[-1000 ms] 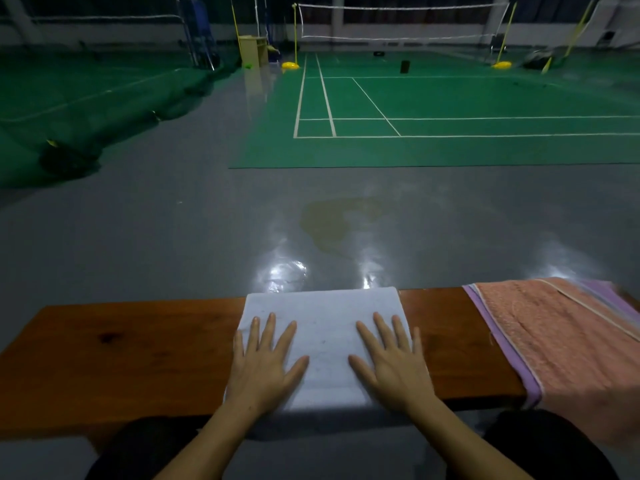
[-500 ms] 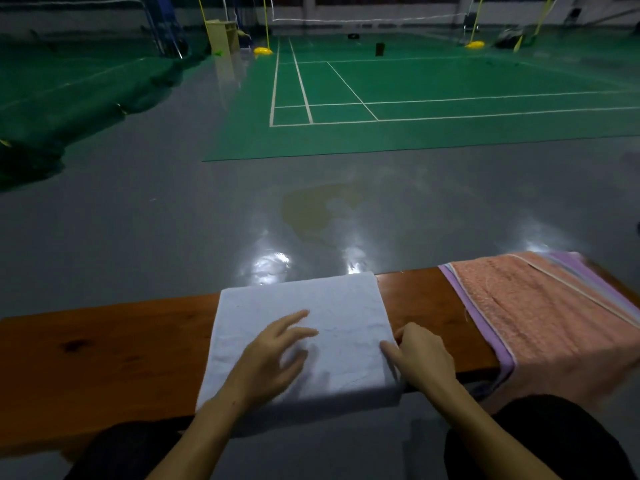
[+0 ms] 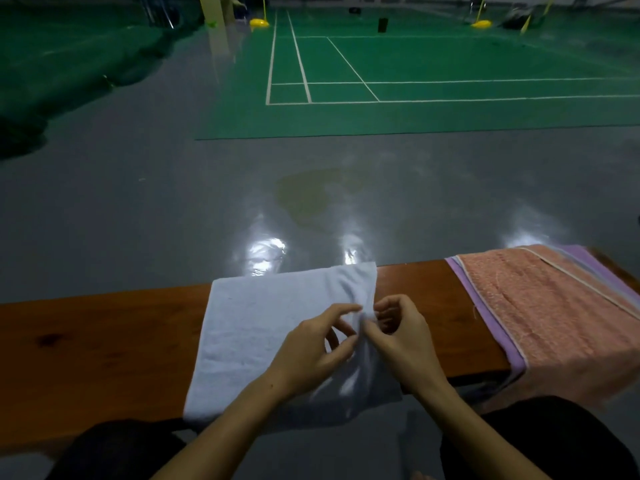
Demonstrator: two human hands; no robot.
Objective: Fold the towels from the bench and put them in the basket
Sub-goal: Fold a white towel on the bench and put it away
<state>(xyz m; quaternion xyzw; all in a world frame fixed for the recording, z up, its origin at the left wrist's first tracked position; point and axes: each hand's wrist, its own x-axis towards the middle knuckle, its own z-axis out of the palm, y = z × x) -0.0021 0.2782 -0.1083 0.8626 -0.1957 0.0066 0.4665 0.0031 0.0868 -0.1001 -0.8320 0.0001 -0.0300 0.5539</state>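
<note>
Head view | left hand [image 3: 318, 344] and right hand [image 3: 398, 332] both pinch the white towel [image 3: 263, 327] at its right edge on the bench [image 3: 86, 341] | risk: uneven pull skews the fold, or the near hem slides off | pink towel [image 3: 540, 306] waits far right; basket unseen.

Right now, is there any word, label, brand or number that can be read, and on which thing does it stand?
None: no text shows on the white towel, the pink towel or the bench.
The far court shows only lines; things there are too small to read.
</note>
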